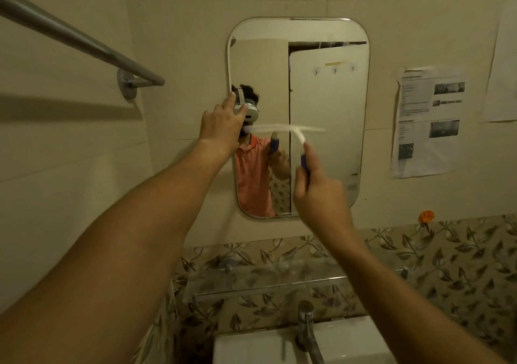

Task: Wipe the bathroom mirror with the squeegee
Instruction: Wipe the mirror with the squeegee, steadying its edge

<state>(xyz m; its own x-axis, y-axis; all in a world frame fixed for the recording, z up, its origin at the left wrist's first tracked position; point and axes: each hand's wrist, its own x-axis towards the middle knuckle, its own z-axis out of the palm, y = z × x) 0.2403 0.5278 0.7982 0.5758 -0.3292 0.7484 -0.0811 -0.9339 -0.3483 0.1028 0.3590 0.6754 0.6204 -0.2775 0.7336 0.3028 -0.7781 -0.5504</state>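
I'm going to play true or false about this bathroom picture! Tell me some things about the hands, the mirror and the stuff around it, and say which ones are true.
1. The right hand holds the squeegee. True.
2. The left hand is down on the tap. False: it rests at the left edge of the mirror.
3. The squeegee's blade lies across the middle of the mirror. True.
4. The printed paper hangs left of the mirror. False: it is on the wall to the right.
5. The towel rail is on the left wall. True.

Two bare forearms, sleeveless to the frame edge; mirrored orange polo shirt [251,173], white headset [250,110].
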